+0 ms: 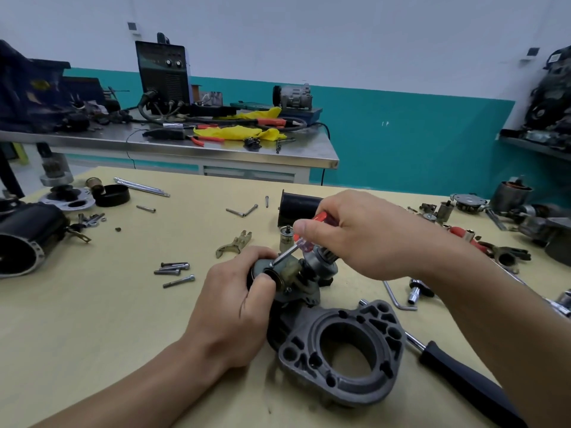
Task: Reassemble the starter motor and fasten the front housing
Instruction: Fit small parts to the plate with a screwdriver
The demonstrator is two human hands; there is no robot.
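Observation:
My left hand (238, 307) grips a partly built starter motor assembly (293, 273) with a pinion gear at its right end, held just above the table. My right hand (364, 233) grips a screwdriver with a red and clear handle (304, 239); its metal tip touches a screw on the assembly's face near my left thumb. The grey cast front housing (343, 347) lies on the table right below the assembly, its big opening facing up. Several long bolts (174, 271) lie to the left. A black cylindrical motor body (296, 203) stands behind my right hand.
A black-handled ratchet (463, 378) lies at the lower right, and an Allen key (397, 299) beside a socket (414, 293). A shift fork (234, 242) lies in the middle. Another starter body (27, 236) sits at the left edge, with loose parts at the far right (500, 217). A steel workbench (185, 146) stands behind.

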